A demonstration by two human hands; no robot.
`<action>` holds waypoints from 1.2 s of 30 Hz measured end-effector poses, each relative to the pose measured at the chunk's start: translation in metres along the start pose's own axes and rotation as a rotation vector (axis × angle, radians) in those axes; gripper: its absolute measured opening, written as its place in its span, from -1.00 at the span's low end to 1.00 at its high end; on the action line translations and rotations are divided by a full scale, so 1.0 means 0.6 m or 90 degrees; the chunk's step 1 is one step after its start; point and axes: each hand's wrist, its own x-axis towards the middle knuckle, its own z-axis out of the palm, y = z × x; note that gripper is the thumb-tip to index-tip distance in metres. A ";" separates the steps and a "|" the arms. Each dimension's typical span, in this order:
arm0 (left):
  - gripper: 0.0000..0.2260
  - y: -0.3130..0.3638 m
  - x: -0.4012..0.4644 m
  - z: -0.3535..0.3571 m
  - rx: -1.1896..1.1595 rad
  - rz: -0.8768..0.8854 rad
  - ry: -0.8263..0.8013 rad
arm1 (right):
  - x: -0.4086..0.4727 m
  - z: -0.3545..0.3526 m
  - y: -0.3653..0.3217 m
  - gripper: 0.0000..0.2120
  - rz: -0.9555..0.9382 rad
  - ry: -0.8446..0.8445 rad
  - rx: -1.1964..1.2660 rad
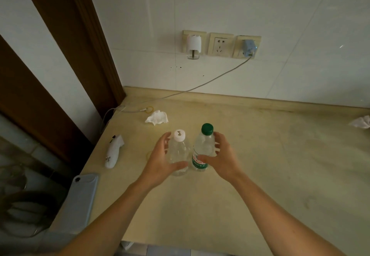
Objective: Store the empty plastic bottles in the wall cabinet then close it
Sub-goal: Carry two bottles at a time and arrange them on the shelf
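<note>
I see my left hand [160,161] at the centre of the frame, its fingers [165,138] spread wide and curved around the clear, unlabelled plastic bottle with a white cap [178,153]; the thumb lies across the bottle's lower body and the fingertips reach near its shoulder, though I cannot tell whether they press on it. My right hand [222,158] mirrors this just to the right, fingers [219,137] apart and cupped around the clear plastic bottle with a green cap and green-and-white label [202,149], thumb across the label; firm contact is unclear to me there too. Both bottles stand upright, just beside each other, on the beige stone counter [270,165]. To the right and below the hands the counter surface is bare. At centre left a white, tube-shaped item [113,152] lies near the counter's left edge, and a blue-grey phone [80,201] lies at lower left by that edge. A crumpled white tissue [157,117] sits above the bottles, another [360,122] at the far right edge. A grey cable [200,87] runs from a blue plug [248,48] in the wall sockets down to the counter's rear left corner, beside the dark brown door frame [84,45].
</note>
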 end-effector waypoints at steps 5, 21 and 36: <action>-0.33 -0.040 -0.003 0.040 -0.104 -0.076 0.034 | 0.004 0.044 0.058 -0.34 0.042 -0.034 0.111; -0.59 0.101 0.029 0.057 -0.093 0.059 0.108 | -0.031 -0.066 -0.030 -0.52 -0.029 0.100 0.139; -0.60 0.719 0.015 0.120 -0.160 0.527 0.077 | -0.167 -0.518 -0.389 -0.50 -0.434 0.385 0.136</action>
